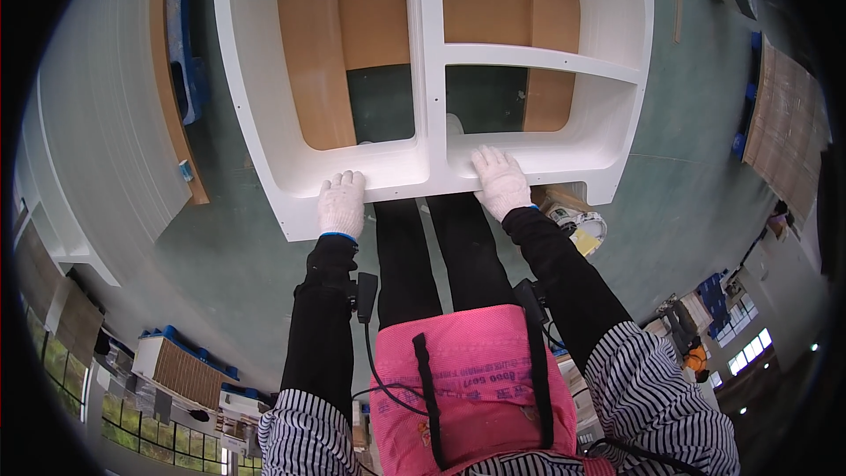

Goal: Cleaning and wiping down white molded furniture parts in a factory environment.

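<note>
White frame might slip if either grip slackens: left hand and right hand, set apart, clamp its near edge.

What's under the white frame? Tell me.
Through the open parts of the white frame, brown boards, green floor and part of something pale show. Whatever lies directly beneath its solid parts is covered.
</note>
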{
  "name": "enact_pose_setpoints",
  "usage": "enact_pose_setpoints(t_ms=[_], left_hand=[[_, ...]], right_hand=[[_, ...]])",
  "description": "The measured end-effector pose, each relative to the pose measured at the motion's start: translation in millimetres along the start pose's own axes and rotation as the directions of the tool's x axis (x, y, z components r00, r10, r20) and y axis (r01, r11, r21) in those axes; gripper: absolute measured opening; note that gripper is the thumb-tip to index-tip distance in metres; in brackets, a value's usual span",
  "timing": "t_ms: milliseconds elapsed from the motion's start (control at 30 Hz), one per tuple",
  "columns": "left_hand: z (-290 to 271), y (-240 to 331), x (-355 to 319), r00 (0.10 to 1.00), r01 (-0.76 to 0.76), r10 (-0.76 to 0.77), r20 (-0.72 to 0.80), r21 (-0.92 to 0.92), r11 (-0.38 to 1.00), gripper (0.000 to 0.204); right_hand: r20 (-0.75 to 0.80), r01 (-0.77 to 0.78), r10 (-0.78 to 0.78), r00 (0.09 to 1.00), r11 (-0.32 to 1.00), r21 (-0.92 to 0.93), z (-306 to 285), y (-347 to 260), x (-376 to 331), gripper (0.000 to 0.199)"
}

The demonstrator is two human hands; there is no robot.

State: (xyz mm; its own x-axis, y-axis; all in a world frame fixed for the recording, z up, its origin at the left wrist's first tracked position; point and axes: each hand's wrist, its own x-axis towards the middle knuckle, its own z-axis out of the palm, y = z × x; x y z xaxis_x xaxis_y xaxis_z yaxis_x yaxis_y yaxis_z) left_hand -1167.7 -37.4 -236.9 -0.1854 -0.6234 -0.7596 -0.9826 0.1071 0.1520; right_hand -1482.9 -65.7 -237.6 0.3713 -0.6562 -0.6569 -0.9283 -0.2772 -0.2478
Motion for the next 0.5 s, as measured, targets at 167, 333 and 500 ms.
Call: enact_pose_setpoints(t_ms=[167, 333, 500], left_hand=[[16.4, -4.3, 11.1, 0.999, -0.004, 0.005, -0.045, 0.011, 1.0, 0.035], [29.6, -6.8, 6.7, 0.982, -0.062, 0.069, -0.176, 0.046, 0.997, 0.027], [31.4, -12.1, 6.1, 0.942, -0.095, 0.114, -0.316, 0.074, 0.993, 0.025]], right_hand=[[0.051, -0.006, 0.003, 0.999, 0.999, 0.044, 18.1, -18.2, 18.1, 0.046], [0.04, -0.011, 0.009, 0.999, 0.999, 0.047, 25.7, -19.8, 20.7, 0.031], [-0.016, -0.004, 0.004, 1.0, 0.999, 0.052, 42.6, -22.7, 23.6, 0.027]])
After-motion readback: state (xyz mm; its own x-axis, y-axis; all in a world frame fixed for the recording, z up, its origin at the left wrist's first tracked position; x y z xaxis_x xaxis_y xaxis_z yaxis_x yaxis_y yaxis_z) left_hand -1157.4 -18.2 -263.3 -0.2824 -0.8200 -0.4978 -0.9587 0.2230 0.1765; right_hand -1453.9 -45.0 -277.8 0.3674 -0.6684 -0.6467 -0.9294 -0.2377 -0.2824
